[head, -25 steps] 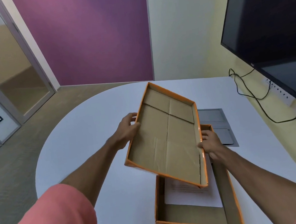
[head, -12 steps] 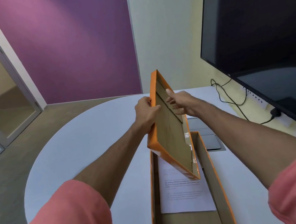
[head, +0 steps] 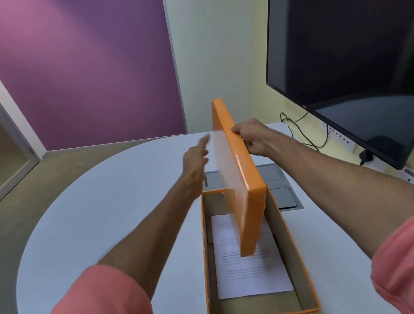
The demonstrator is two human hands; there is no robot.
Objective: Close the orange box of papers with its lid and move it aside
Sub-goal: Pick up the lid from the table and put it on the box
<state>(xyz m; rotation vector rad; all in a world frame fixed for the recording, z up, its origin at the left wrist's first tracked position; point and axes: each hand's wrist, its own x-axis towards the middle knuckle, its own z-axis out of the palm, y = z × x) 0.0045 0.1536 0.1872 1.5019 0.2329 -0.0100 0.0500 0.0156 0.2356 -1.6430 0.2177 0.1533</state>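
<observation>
Lid (head: 241, 178) edgewise in right fingers (head: 239, 128) (left apart)

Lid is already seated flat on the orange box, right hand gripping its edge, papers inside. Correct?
Not quite. The head view shows the lid held up on edge above the open orange box, not seated. The right hand does grip its edge, and the papers lie inside.
</observation>
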